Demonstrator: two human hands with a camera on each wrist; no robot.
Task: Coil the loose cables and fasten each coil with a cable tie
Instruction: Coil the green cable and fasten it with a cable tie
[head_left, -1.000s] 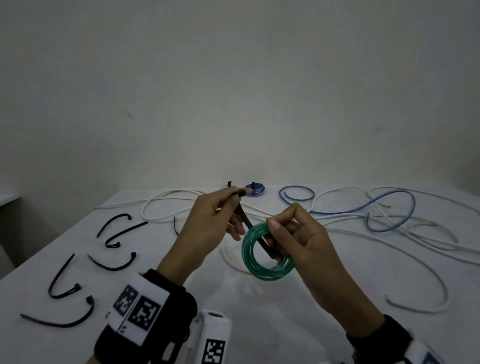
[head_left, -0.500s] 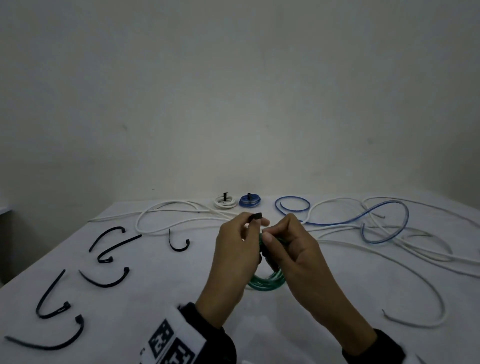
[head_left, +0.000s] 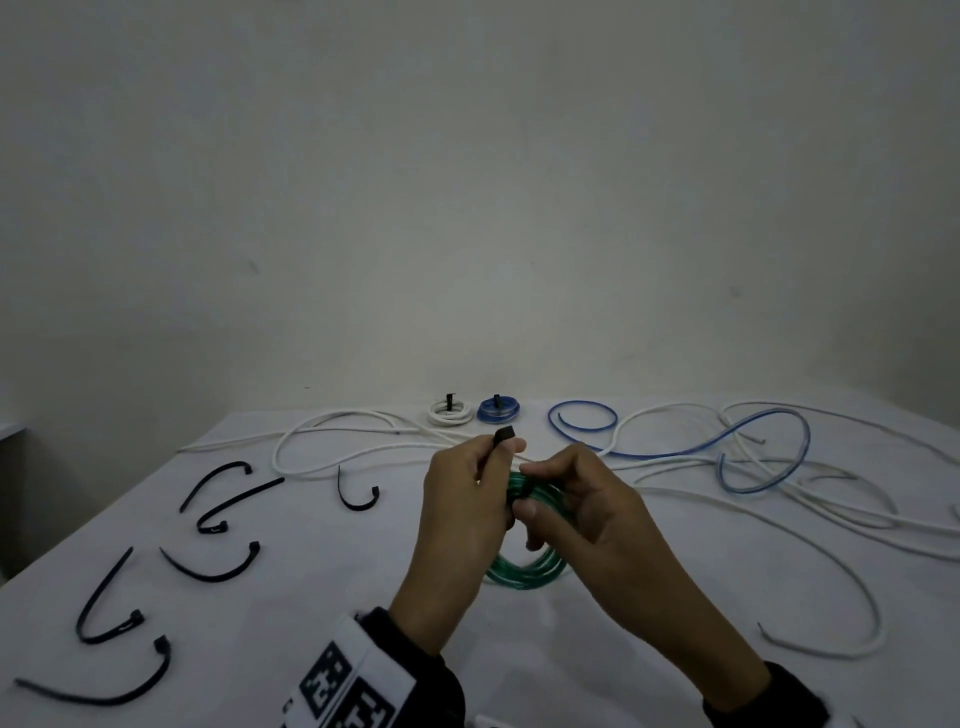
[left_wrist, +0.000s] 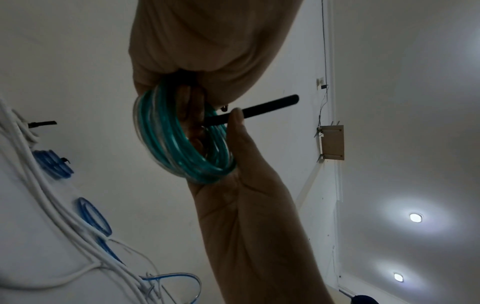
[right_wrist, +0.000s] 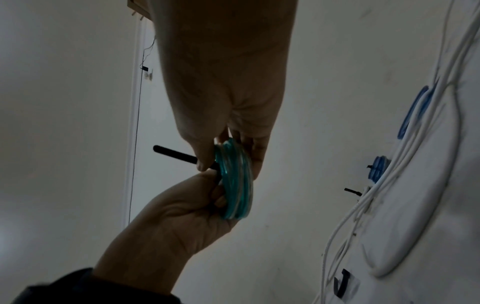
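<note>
A coil of green cable (head_left: 524, 577) hangs above the white table, held near its top in my right hand (head_left: 527, 491), whose fingers curl round the strands. A black cable tie (head_left: 503, 434) runs through the coil's opening. My left hand (head_left: 498, 457) pinches the tie just below its free end, which sticks up above my fingers. The two hands touch over the coil. The left wrist view shows the green coil (left_wrist: 166, 144) with the tie (left_wrist: 272, 107) poking out sideways, and the right wrist view shows the same coil (right_wrist: 236, 185) and tie (right_wrist: 174, 153).
Several loose black cable ties (head_left: 213, 566) lie at the left of the table, with one more (head_left: 358, 493) nearer the middle. A tied white coil (head_left: 451, 413) and a tied blue coil (head_left: 498, 408) sit at the back. Loose white cables (head_left: 332, 441) and a blue cable (head_left: 753, 457) sprawl across the back and right.
My left hand has moved right and closed in on my right hand. The tie, held out at a slant before, now stands short above my left fingers, and the coil hangs lower.
</note>
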